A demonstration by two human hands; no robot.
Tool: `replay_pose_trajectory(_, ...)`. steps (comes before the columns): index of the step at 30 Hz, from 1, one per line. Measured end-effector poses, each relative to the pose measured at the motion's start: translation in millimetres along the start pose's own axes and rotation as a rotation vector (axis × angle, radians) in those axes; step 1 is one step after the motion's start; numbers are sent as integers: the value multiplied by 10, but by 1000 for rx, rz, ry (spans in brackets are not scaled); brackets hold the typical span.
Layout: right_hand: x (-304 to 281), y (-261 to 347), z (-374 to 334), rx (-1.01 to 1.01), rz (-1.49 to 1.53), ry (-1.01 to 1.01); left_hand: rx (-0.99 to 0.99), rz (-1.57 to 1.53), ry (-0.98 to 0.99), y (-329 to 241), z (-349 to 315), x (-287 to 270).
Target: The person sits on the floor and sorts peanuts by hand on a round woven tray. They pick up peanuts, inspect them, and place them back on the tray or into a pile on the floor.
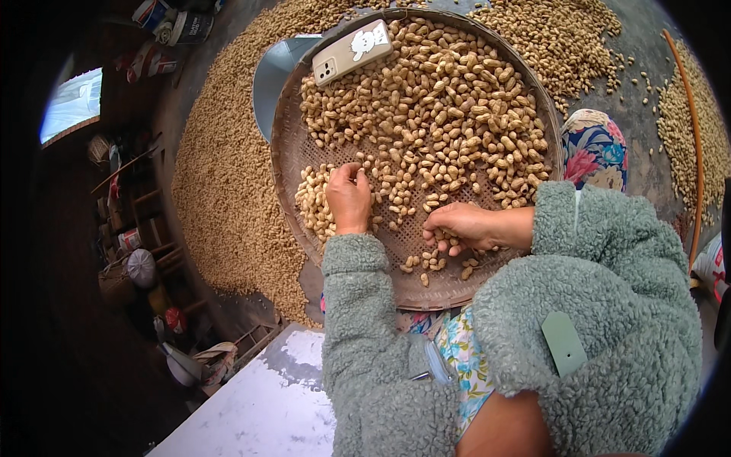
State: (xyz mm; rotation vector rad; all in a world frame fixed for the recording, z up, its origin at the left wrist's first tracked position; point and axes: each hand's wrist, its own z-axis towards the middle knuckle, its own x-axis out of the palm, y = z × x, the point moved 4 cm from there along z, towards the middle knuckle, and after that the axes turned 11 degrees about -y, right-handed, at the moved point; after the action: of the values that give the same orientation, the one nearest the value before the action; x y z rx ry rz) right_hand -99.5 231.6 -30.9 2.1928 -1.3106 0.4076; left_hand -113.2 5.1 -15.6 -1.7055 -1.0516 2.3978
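A round, shallow woven tray (554, 141) holds many unshelled peanuts (426, 99), heaped thickest along its far and right sides. My left hand (349, 199) is over the tray's left part, its fingers curled together beside a smaller group of peanuts (312, 199). Whatever those fingers hold, if anything, is hidden. Nearer to me on the right, my right hand (466, 225) is cupped palm down, and peanuts show under its curled fingers. A few loose peanuts (434, 263) lie on the bare weave just below it. A phone in a beige case (352, 52) rests on the tray's far left rim.
Peanuts cover the floor in a wide spread (228, 175) on the left and a pile (556, 38) at the far right. A grey-blue scoop-like sheet (278, 80) stands against the tray's left edge. A white worn surface (266, 396) is at lower left, and an orange-brown hose (694, 145) curves at right.
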Motion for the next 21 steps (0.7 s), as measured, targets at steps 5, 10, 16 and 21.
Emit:
replay_pose_trajectory(5,6,16,-11,-12,-27,-1,156,178,26,-54,68,70)
replay_pose_trajectory(10,15,6,-2,-14,-31,-1,97,181,102,-34,129,67)
replay_pose_trajectory(16,0,11,2,-19,-23,-8,-809,-1167,20,151,169,-65)
replay_pose_trajectory(21,25,20,-12,-23,-24,-4,-527,-395,119,259,309,75)
